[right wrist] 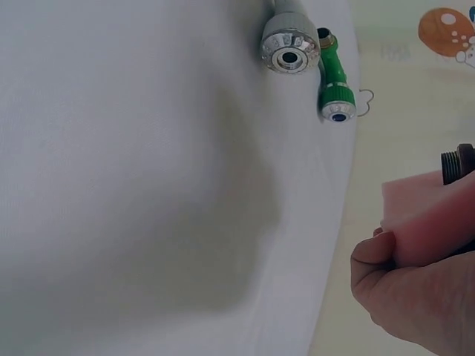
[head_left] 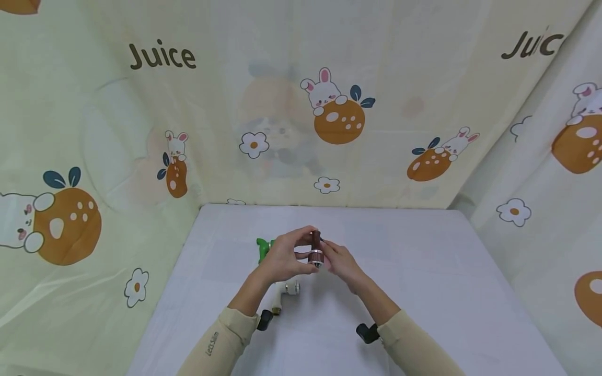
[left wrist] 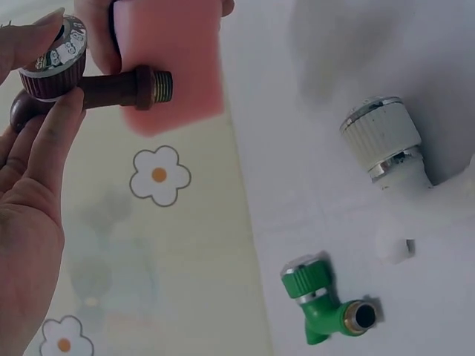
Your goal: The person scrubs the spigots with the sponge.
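My left hand (head_left: 287,256) pinches a brown tap (head_left: 316,240) with a ribbed, silver-rimmed knob. In the left wrist view the thumb presses on the knob's top, with fingers under the body. The brown tap's threaded end (left wrist: 162,86) points right, close to a pink sponge (left wrist: 174,59). My right hand (right wrist: 415,293) grips this sponge, thumb curled against its edge. Both hands are held close together above the table. Part of the sponge is hidden behind the hands in the head view.
A white tap (head_left: 278,297) lies on the white-covered table (head_left: 423,271) below my left forearm. Behind the left hand lies a green tap (head_left: 262,248), partly covered in the head view. A printed curtain (head_left: 282,104) hangs behind the table.
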A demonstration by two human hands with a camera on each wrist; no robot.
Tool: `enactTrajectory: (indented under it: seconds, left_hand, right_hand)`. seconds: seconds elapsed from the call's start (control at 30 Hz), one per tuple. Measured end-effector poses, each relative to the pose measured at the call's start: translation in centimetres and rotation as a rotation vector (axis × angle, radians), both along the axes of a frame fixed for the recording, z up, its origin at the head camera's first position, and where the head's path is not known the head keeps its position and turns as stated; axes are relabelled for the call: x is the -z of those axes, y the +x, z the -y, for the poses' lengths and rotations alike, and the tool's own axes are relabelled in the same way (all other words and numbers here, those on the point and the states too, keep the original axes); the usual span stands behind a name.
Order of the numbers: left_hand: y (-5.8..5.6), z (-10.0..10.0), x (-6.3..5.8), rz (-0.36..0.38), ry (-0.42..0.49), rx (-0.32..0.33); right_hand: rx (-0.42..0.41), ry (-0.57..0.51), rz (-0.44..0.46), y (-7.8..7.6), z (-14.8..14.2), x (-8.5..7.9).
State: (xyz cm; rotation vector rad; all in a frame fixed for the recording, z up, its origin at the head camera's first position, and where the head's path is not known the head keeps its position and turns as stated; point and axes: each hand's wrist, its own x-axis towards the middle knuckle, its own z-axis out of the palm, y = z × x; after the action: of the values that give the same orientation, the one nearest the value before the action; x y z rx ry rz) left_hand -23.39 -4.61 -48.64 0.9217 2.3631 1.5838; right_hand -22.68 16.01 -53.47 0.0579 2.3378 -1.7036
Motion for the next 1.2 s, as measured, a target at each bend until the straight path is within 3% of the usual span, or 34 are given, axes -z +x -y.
enactTrajectory:
  seconds: [0.23, 0.4, 0.57, 0.67, 0.83, 1.0, 1.2]
  left_hand:
    - [0.2, -0.1, 0.0, 0.019, -0.012, 0.039]
    - [0.2, -0.3, 0.2, 0.050, 0.015, 0.039]
    - [0.0, -0.1, 0.5, 0.101, 0.070, -0.027]
    - [-0.2, 0.1, 0.9, 0.104, 0.094, -0.101]
    - [-0.7, 0.6, 1.7, 0.103, 0.139, -0.232]
    - [-0.9, 0.8, 1.9, 0.116, 0.195, -0.300]
    - [-0.9, 0.7, 1.6, 0.133, 0.269, -0.303]
  right_hand:
    - [0.001, 0.041, 0.046, -0.3, -0.5, 0.4]
    - [0.070, -0.017, -0.002, -0.4, -0.5, 0.9]
    - [0.203, -0.088, -0.148, -0.2, 0.0, 0.9]
    - [0.231, -0.116, -0.260, 0.3, 0.6, 0.4]
    - [0.234, -0.110, -0.463, 1.4, 1.5, -0.6]
    - [0.200, -0.119, -0.649, 2.0, 2.0, -0.5]
    - [0.142, -0.076, -0.685, 2.5, 2.9, -0.5]
